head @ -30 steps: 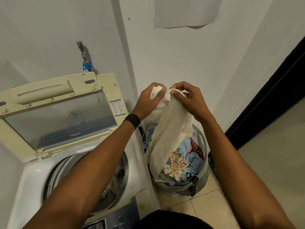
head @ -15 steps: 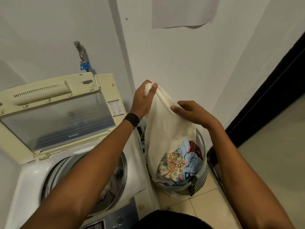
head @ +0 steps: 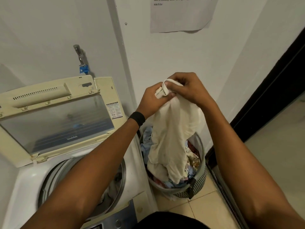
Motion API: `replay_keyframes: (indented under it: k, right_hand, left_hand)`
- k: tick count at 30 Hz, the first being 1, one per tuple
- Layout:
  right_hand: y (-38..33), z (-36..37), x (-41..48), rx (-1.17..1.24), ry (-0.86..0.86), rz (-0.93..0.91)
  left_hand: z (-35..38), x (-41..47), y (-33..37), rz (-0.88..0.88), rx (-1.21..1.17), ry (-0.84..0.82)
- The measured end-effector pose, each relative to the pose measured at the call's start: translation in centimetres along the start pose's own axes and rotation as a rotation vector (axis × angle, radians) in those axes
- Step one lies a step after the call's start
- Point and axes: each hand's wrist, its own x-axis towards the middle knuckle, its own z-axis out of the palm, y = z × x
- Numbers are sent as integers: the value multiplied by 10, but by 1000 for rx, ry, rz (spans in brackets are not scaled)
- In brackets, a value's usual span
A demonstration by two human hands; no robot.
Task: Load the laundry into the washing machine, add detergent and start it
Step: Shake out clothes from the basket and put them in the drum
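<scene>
A cream-white garment hangs above the laundry basket, its lower end still among the coloured clothes there. My left hand grips its bunched top edge. My right hand pinches a strap or hem of the same garment right beside the left. The top-loading washing machine stands to the left with its lid raised. Some clothes lie in its drum, partly hidden by my left forearm.
The basket sits on the tiled floor between the washer and a dark door frame on the right. A tap with a blue fitting is on the wall behind the washer. A printed notice hangs on the wall.
My right hand has come back up from the garment's middle to its top edge beside my left hand. The garment hangs a little higher over the basket.
</scene>
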Motion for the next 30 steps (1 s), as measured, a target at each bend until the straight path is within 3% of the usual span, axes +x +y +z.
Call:
replay_keyframes:
  k: [3, 7, 15, 19, 21, 24, 30]
  right_hand:
    - [17, -2, -10, -8, -26, 84]
    - [54, -2, -34, -155, -265, 242]
    - [36, -5, -35, -61, 169, 186]
    - [11, 3, -24, 127, 197, 161]
    - [-1, 10, -21, 255, 170, 187]
    - [-3, 11, -24, 340, 109, 161]
    - [38, 3, -48, 138, -251, 326]
  left_hand:
    - [-3, -4, -9, -24, 6, 93]
    - [-14, -7, -19, -98, 2, 133]
    - [-12, -6, -15, -58, 23, 190]
    - [-5, -4, 0, -49, 10, -48]
    - [4, -3, 1, -64, 34, -150]
    - [8, -4, -7, -83, 35, -40]
    - [-10, -3, -9, -108, -101, 93]
